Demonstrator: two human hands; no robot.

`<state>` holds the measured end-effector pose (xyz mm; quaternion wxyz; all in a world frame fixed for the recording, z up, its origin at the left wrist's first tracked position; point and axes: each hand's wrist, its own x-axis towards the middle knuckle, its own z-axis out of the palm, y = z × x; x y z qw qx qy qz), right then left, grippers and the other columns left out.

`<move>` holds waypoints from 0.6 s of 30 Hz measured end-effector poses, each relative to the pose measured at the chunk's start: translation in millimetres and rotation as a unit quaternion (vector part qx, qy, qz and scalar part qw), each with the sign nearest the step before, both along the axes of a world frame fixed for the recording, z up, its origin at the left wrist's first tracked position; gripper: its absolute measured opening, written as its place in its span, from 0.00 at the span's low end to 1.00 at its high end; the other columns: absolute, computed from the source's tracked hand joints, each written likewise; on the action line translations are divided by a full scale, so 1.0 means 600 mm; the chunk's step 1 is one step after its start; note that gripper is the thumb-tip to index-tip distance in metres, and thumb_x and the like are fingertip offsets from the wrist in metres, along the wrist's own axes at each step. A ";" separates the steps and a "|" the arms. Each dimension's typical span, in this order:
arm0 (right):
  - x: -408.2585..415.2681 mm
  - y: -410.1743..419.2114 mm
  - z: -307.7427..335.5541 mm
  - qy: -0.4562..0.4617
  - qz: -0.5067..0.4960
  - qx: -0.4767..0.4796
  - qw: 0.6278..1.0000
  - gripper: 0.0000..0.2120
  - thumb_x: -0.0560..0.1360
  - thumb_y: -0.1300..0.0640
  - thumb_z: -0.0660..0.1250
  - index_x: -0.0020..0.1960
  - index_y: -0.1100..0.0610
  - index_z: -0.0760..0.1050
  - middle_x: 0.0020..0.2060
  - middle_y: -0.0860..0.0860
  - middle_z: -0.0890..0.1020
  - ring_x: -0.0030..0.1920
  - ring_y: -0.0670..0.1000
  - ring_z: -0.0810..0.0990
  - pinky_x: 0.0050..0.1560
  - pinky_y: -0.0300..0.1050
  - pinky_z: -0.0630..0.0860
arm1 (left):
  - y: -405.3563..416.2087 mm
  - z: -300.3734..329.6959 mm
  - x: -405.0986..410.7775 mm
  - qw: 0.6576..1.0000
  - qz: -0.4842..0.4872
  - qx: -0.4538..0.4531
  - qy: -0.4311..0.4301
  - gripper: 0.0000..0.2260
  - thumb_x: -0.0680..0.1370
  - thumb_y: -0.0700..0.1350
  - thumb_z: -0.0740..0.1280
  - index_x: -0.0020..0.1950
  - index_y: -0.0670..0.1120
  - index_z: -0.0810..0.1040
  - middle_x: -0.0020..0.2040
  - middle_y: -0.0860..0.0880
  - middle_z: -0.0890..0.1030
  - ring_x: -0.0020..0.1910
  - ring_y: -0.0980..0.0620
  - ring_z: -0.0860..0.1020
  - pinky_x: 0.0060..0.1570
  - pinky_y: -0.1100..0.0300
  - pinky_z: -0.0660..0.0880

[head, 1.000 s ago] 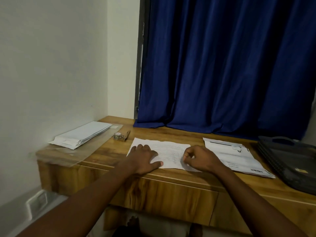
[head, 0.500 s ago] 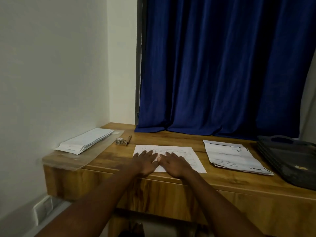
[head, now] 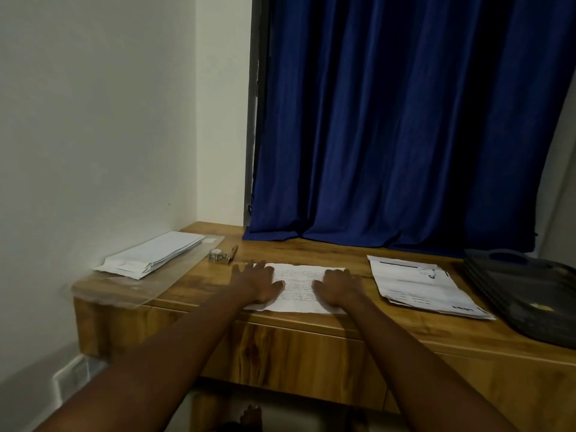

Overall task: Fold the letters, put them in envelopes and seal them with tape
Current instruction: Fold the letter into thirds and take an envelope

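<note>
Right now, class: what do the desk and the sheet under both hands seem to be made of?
Desk: looks like wood or wood-look laminate; brown grain streaks, slight sheen.
Sheet: thin white paper, matt, with faint ruled lines of writing; it lies flat under the left hand and right hand.

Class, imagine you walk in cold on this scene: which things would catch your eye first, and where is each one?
First, the deep blue curtain filling the wall behind the wooden desk. Next, the left hand and right hand pressed flat, apart, on the letter at the desk's front edge. Then the pale stack of envelopes at far left, near the tape roll.
</note>
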<state>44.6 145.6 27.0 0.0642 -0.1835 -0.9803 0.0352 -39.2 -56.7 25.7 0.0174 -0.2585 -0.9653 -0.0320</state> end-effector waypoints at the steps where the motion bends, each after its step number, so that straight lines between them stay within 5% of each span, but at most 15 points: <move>1: -0.012 -0.014 0.004 0.037 0.021 0.003 0.999 0.26 0.83 0.41 0.53 0.73 0.56 0.70 0.72 0.56 0.74 0.73 0.58 0.69 0.75 0.60 0.63 | 0.013 0.001 -0.001 1.000 -0.017 0.016 0.014 0.31 0.83 0.65 0.53 0.82 0.51 0.60 0.84 0.47 0.54 0.83 0.41 0.50 0.77 0.33 0.49; 7: -0.061 -0.065 -0.026 0.016 0.159 -0.070 0.985 0.26 0.85 0.46 0.46 0.81 0.51 0.58 0.81 0.52 0.61 0.80 0.55 0.58 0.78 0.61 0.54 | 0.052 -0.033 -0.020 0.997 -0.067 0.027 -0.029 0.28 0.86 0.57 0.51 0.84 0.52 0.51 0.85 0.50 0.50 0.83 0.45 0.47 0.79 0.38 0.45; 12: -0.067 0.004 -0.041 -0.035 0.133 -0.052 0.989 0.33 0.83 0.32 0.43 0.83 0.45 0.53 0.83 0.50 0.52 0.82 0.56 0.50 0.79 0.62 0.48 | 0.019 -0.044 -0.054 0.997 -0.063 0.008 -0.036 0.31 0.84 0.65 0.45 0.85 0.54 0.49 0.85 0.51 0.49 0.84 0.47 0.47 0.80 0.42 0.46; 18: -0.049 0.077 -0.051 -0.007 0.048 -0.038 0.998 0.32 0.84 0.36 0.46 0.83 0.51 0.55 0.83 0.53 0.56 0.82 0.58 0.54 0.80 0.59 0.53 | -0.039 -0.045 -0.073 0.999 0.016 0.023 -0.039 0.33 0.84 0.67 0.45 0.85 0.51 0.49 0.85 0.48 0.48 0.83 0.45 0.46 0.79 0.40 0.47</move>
